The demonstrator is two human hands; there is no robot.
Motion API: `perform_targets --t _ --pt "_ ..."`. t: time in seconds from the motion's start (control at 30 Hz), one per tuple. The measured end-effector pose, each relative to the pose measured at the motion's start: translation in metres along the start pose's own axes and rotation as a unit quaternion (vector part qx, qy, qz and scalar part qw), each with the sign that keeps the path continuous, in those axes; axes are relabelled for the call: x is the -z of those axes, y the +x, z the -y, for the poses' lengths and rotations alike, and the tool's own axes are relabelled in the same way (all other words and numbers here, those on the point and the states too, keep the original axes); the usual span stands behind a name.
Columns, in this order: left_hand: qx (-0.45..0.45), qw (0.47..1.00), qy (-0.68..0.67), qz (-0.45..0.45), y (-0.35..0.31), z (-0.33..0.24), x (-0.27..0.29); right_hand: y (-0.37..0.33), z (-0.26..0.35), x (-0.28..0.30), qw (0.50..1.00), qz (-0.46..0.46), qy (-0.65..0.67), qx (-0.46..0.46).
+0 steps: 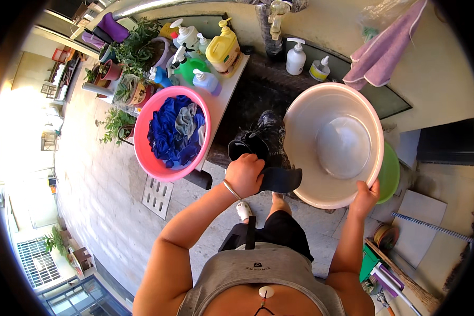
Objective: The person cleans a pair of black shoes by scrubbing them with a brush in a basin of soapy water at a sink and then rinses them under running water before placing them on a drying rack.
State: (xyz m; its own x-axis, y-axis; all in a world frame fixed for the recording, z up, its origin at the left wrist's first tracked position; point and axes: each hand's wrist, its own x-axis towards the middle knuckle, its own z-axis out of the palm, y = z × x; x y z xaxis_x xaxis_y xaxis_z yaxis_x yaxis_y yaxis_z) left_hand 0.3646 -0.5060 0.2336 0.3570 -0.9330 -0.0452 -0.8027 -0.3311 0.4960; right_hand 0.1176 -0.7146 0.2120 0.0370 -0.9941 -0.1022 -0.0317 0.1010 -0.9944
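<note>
The large pale basin (306, 131) sits up and to the right of the left hand (245, 176), over the right part of the dark sink (245, 95). Its round mouth faces up, so no long axis stands out; the right hand (366, 198) is the nearer one, gripping the rim at its near right side. The bottom has a bright sheen, and whether any water lies in it I cannot tell.

The left hand is closed on a black scoop-like thing (282, 180), whose flat, curved part sticks out to the right, toward the basin's near left rim. A dark, cup-shaped form shows just beyond the knuckles, at the sink's near edge; whether it is one piece with the held part is unclear.

A green basin (389, 174) shows partly behind the pale one, on its right. Left of the sink, a pink tub (140, 158) rests at the edge of the tabletop (228, 95), holding crumpled blue cloth (163, 131) with a grey piece (186, 121) on top. Beyond it stand a yellow jug (224, 52) and a green spray bottle (188, 69). Two white bottles, one tall (296, 59) and one squat (319, 69), stand behind the sink.
</note>
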Motion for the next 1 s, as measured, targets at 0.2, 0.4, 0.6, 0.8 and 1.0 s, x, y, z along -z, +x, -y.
perform_targets --t 0.2,0.4,0.6,0.8,1.0 --pt "-0.178 0.981 0.074 -0.016 -0.062 0.003 0.039 -0.059 -0.025 0.064 0.991 -0.012 0.099 -0.093" --pt "-0.312 0.939 0.143 -0.027 -0.141 0.002 0.089 -0.144 -0.019 0.081 0.969 -0.023 0.133 -0.208" --pt "-0.36 0.904 0.225 -0.047 -0.234 0.005 0.126 -0.219 -0.043 0.081 0.934 0.104 0.124 -0.32" --pt "-0.272 0.927 0.259 0.014 -0.323 -0.007 0.115 -0.268 -0.096 0.068 0.829 0.237 0.106 -0.496" --pt "-0.15 0.961 0.224 0.066 -0.375 0.001 0.06 -0.308 -0.216 0.049 0.765 0.271 0.021 -0.584"
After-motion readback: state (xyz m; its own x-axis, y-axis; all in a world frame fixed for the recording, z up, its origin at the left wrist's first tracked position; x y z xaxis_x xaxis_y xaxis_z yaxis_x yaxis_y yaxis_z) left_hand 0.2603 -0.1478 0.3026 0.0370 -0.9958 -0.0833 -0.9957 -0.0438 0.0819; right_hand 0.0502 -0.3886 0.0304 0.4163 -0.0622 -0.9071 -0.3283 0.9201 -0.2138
